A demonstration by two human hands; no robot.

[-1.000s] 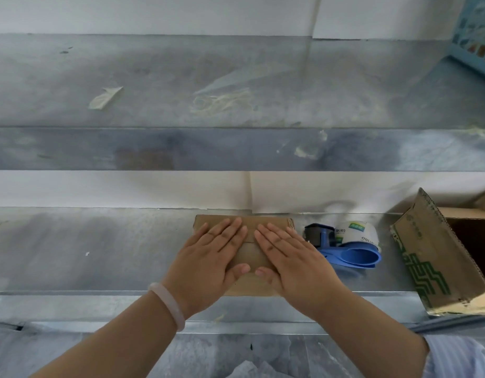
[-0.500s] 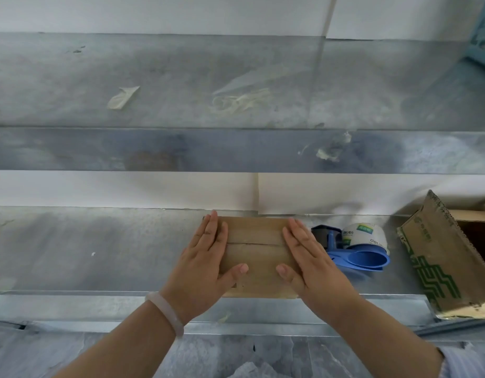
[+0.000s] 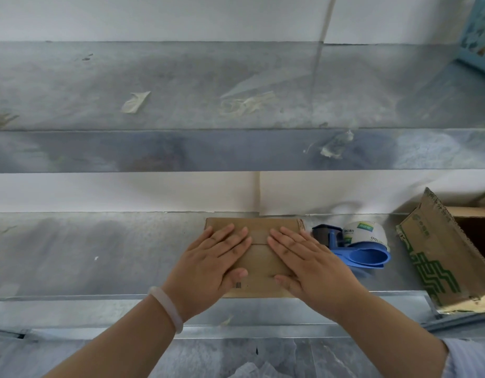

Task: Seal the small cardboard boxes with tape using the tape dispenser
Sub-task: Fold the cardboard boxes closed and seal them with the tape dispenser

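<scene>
A small brown cardboard box point(image 3: 259, 261) lies flat on the lower metal shelf point(image 3: 99, 252), its flap seam running across the top. My left hand point(image 3: 208, 268) presses flat on the box's left half with straight fingers. My right hand point(image 3: 309, 266) presses flat on its right half in the same way. The fingertips of both hands nearly meet over the seam. A blue tape dispenser point(image 3: 356, 245) with a white tape roll lies on the shelf just right of the box, untouched.
A larger open cardboard box point(image 3: 437, 255) with green print stands tilted at the right end of the shelf. An upper metal shelf point(image 3: 181, 105) carries scraps of old tape. A teal basket point(image 3: 478, 31) shows at the top right corner.
My hands slid apart toward the box's sides half a second ago, and now they have come back toward its middle, still pressing flat. The dispenser has not moved.
</scene>
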